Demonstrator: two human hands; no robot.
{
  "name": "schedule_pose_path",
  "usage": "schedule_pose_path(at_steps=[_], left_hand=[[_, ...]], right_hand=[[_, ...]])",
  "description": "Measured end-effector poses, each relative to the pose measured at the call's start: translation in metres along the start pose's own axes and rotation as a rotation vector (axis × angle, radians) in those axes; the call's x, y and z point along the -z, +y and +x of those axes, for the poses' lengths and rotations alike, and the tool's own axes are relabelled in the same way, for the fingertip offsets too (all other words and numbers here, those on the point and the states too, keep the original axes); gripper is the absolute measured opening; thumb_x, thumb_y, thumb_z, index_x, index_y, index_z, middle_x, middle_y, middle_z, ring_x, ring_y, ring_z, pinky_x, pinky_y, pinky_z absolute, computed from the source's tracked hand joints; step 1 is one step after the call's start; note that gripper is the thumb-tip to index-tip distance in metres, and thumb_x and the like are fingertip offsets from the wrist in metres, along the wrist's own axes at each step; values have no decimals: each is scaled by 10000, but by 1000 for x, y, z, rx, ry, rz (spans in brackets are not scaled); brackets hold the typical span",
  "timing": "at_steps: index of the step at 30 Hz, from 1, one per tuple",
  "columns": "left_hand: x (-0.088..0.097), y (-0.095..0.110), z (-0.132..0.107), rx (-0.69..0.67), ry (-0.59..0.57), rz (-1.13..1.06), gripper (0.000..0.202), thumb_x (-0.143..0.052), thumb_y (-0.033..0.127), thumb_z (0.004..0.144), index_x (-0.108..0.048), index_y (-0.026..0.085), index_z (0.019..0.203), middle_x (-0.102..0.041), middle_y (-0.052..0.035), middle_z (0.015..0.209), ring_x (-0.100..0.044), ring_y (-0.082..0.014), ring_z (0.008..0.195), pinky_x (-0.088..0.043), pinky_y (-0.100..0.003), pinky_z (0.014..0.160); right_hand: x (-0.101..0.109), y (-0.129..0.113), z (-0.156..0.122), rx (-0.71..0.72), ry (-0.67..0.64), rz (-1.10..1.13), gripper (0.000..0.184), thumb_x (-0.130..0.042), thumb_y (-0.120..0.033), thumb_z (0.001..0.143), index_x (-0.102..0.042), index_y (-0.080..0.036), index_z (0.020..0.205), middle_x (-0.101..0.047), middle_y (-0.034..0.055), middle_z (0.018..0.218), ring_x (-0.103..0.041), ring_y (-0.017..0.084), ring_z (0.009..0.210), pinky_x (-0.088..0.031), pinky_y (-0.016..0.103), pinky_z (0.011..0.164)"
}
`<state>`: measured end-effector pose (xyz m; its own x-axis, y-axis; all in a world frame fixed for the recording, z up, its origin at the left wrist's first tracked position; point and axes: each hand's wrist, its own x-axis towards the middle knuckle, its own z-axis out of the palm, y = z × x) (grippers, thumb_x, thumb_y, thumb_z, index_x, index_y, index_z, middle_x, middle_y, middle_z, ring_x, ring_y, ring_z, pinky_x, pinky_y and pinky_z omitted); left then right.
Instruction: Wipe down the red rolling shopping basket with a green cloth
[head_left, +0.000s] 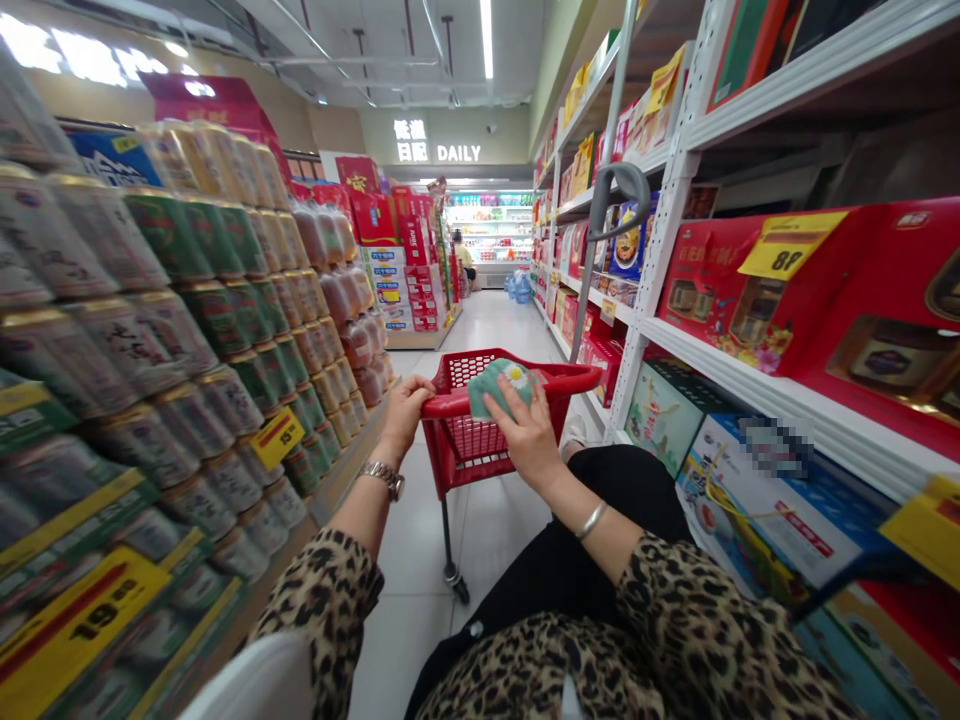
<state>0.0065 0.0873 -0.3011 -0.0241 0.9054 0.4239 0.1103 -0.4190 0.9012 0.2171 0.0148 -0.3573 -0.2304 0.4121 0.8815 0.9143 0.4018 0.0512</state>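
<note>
A red plastic shopping cart (470, 437) with a perforated basket stands in front of me. My left hand (409, 402) is closed round the left end of its red rim. My right hand (527, 428) has its fingers over a green cloth (489, 379) with a white daisy on it. The cloth lies against the near rim of the cart, and the palm side of that hand is hidden. A grey upright handle (619, 200) rises at the cart's right.
Stacked drink cans (112, 350) line the left side, close by. Shelves on the right hold red gift boxes (750, 290) and a blue box (772, 490). Farther along the aisle (487, 325) stand piled cartons (405, 270), blue water bottles (518, 287) and a person (466, 262).
</note>
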Motion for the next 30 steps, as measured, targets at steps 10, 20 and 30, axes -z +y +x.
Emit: schedule_pose_path(at_steps=[10,20,30], left_hand=[[13,1,0,-8,-64,51,146,-571,344,577,-558,207,626,-524,37,622,-431,-132,617,-371,-258,614],[26,-3,13,-30,-73,118,162,-557,356,618,-586,215,692,-657,-12,722,-601,-206,795,-476,-319,790],[4,29,21,-168,130,470,71,-621,271,725,-647,225,772,-712,-65,883,-620,-251,956,-455,-340,876]], right_hand=[[8,-1,14,181,-10,24,448,-552,-116,978,-629,-319,1370,-515,39,1532,-344,293,1497,-331,594,1210],[34,113,-17,-150,9,-93,628,-417,50,875,-672,-306,1325,-539,42,1512,-513,271,1363,-341,578,1199],[30,102,5,-272,-77,-21,587,-484,61,802,-740,-248,1230,-622,72,1417,-615,269,1184,-418,505,1133]])
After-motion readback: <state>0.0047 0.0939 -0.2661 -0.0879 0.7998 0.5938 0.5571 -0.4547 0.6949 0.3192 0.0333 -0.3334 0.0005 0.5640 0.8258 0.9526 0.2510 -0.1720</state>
